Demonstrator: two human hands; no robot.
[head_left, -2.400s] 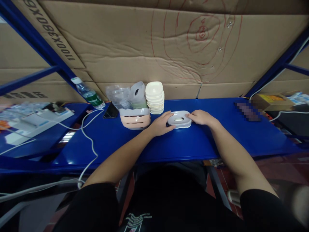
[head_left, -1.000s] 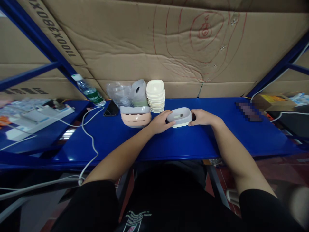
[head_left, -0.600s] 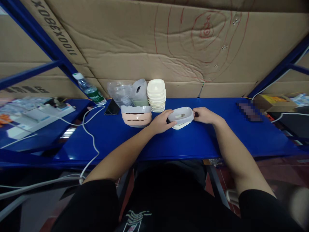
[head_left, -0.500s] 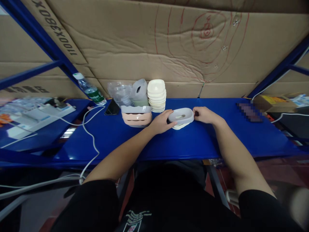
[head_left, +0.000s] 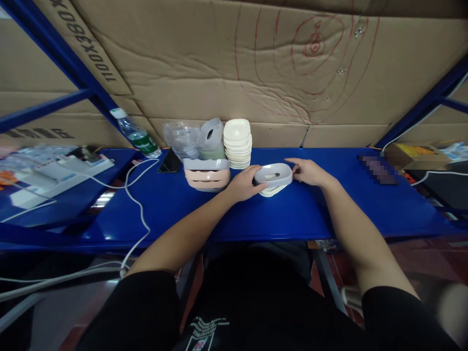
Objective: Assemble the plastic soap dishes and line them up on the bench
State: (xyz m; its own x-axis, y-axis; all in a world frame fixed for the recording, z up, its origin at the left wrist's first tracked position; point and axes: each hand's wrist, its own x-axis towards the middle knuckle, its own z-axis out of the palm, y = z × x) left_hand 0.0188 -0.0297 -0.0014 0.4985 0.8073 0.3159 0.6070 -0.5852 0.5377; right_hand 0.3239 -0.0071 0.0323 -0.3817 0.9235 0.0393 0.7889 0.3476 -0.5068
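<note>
A grey oval plastic shell point(head_left: 268, 182) with a slot in its bottom sits over a cream plastic tray point(head_left: 273, 191), whose front edge sticks out beneath it. My left hand point(head_left: 244, 185) grips the shell's left end, thumb in front and fingers behind. At the right end, my right hand point(head_left: 305, 171) has its index finger stretched out past the back rim and its other fingers curled. Nothing shows in that hand; whether it touches the rim is hard to tell. Behind stands a stack of cream trays point(head_left: 237, 141).
Left of my hand lie nested pink and grey wavy-rimmed shells point(head_left: 206, 176). Behind them are grey slotted shells point(head_left: 212, 136) and clear plastic pieces point(head_left: 181, 139). A water bottle point(head_left: 141, 139), a white cable point(head_left: 141, 209) and a phone-like blurred object point(head_left: 378, 169) are farther out on the blue table point(head_left: 365, 209).
My right hand's index finger has stretched out from a curled position at the shell's right end. The left hand keeps its grip, and the shell has shifted very slightly left.
</note>
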